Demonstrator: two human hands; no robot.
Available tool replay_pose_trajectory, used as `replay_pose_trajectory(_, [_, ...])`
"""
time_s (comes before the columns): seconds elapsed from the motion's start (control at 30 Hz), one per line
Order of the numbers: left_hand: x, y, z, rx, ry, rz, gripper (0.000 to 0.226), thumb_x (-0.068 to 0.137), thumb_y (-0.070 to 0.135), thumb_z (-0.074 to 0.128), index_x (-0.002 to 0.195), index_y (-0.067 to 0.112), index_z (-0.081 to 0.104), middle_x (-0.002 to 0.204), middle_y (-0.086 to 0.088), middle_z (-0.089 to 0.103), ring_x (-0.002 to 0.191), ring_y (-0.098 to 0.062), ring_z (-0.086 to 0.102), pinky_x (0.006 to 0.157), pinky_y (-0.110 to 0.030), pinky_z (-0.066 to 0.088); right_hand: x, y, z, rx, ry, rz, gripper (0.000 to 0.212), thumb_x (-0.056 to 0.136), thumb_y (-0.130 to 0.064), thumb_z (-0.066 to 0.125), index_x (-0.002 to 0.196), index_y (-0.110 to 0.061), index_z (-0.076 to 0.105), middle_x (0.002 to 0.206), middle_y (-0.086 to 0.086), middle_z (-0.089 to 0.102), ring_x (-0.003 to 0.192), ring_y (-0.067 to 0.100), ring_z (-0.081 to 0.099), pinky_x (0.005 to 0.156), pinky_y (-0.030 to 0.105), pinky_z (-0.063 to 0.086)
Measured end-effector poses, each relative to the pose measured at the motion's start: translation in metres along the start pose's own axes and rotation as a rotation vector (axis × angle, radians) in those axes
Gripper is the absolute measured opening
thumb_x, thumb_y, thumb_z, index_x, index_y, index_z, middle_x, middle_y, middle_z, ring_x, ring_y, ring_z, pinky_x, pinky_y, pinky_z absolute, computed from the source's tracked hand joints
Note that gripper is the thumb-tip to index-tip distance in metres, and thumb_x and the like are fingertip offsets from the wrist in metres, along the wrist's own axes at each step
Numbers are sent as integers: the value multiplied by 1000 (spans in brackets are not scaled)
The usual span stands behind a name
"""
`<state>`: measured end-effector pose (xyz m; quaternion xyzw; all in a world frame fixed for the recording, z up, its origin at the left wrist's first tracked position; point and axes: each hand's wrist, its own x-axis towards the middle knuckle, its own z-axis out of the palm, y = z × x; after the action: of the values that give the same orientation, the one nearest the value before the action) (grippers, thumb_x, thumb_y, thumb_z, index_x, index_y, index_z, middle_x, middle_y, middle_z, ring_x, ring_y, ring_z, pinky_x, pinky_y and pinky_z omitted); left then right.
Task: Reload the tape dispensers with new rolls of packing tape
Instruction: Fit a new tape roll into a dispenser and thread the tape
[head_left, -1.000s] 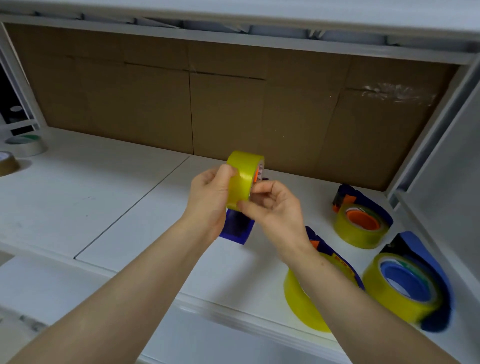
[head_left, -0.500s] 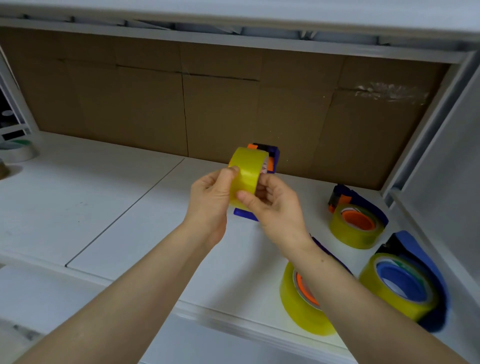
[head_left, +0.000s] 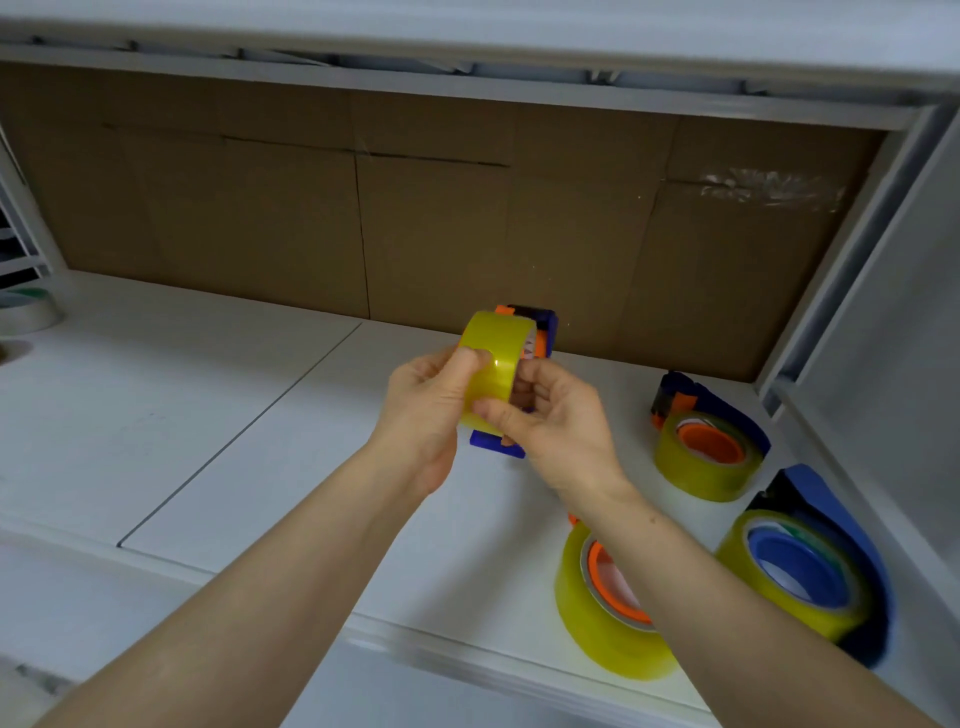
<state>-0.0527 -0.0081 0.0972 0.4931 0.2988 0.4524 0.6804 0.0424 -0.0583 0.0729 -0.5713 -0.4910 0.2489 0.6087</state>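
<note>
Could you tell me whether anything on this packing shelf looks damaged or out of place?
Only the cardboard backing: a crinkled patch of clear tape residue clings to its upper right, and cracks run across the panels. The loaded tape dispensers lie flat on the white shelf, nothing spilled.

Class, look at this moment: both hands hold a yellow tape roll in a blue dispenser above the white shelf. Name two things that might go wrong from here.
1. The yellow packing tape roll in the blue and orange tape dispenser is pinched only by the left hand and right hand in mid-air; it might slip and drop.
2. The right forearm passes over the upright yellow tape roll near the white shelf edge; a nudge may roll it off.
</note>
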Motion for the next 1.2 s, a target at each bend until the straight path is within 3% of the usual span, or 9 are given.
replay_pose_trajectory(0.13, [7,2,2,-48,78,-73,6,87,12,57,83,8,55,82,-9,64,77,-21,61,74,-32,50,-5,9,1,-270,-8,-45,29,74,-18,77,92,-20,54,98,3,64,86,19,61,70,22,51])
replay_pose_trajectory(0.27, [7,-3,0,-39,24,10,12,89,7,47,89,1,57,84,-15,60,76,-23,59,61,-26,50,1,-5,-8,-74,-52,54,19,76,-15,75,91,-18,64,95,8,69,82,17,63,73,33,54])
replay_pose_trajectory(0.33, [7,-8,-1,5,1,53,17,89,5,44,93,0,60,88,-16,59,83,-23,55,68,-31,46,3,-12,-13,104,-78,107,16,82,-9,68,90,-21,64,89,4,69,73,10,62,63,25,53])
replay_pose_trajectory(0.53, [7,-7,1,24,1,103,21,91,10,50,77,9,65,68,-3,66,65,-13,61,57,-20,50,6,-8,-14,-77,-66,7,24,76,-9,75,83,-27,59,89,0,67,81,14,64,68,22,52])
replay_pose_trajectory(0.7, [6,-2,6,2,-33,141,18,92,12,52,78,9,65,63,2,68,59,-9,63,54,-19,50,7,-17,-25,-521,240,-228,37,73,-40,75,97,-15,65,97,-4,54,77,-5,51,62,3,37])
replay_pose_trajectory(0.9, [9,-2,8,57,-6,184,14,90,12,56,83,15,68,69,5,70,64,-7,62,64,-21,50,12,-34,-31,-527,321,-394,31,74,-25,77,99,-14,62,96,-7,47,76,-5,48,69,-1,36])
replay_pose_trajectory(0.97, [7,-5,8,77,-5,178,14,90,13,56,83,16,68,65,9,70,61,-3,62,61,-16,50,18,-38,-33,-576,237,-398,26,78,-20,74,102,-10,70,97,-5,49,77,3,50,72,3,39])
replay_pose_trajectory(1.1, [6,-9,6,100,-16,171,13,91,15,56,89,16,69,77,3,70,68,-4,63,63,-14,50,18,-36,-32,-673,132,-424,13,82,-16,69,89,-6,72,96,7,64,90,24,60,76,42,52])
replay_pose_trajectory(1.2, [4,-7,5,123,-25,171,13,91,15,56,92,12,69,81,-2,69,71,-7,62,65,-16,50,17,-35,-26,-933,185,-533,16,86,-17,61,87,-2,65,94,13,63,88,31,60,63,32,48])
